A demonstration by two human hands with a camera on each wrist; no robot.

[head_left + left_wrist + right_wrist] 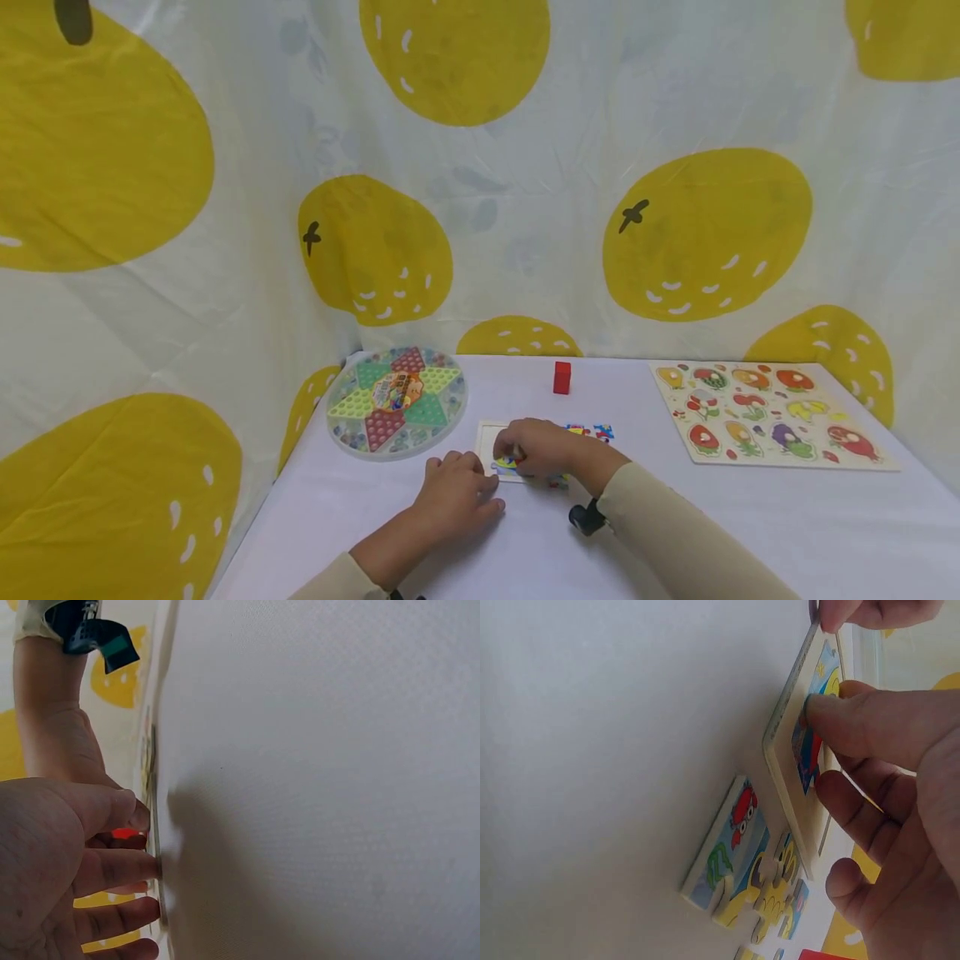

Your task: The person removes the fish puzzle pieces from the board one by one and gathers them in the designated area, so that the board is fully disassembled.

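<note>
A small wooden puzzle tray (486, 435) lies on the white table in front of me, partly covered by my right hand (546, 448). Thumb and fingers of that hand are curled at a colourful jigsaw piece (807, 754) in the tray, pinching it. My left hand (459, 498) has its fingers spread and loosely extended; its fingertips touch the tray's left front edge. In the right wrist view a crab-printed piece (731, 844) and several yellow and blue pieces (771, 896) lie loose beside the tray.
A round Chinese checkers board (397, 408) lies at the back left. Behind the tray stands a red block (562, 378). A fruit puzzle board (776, 412) lies on the right. A lemon-print curtain (525, 225) hangs behind the table (630, 517).
</note>
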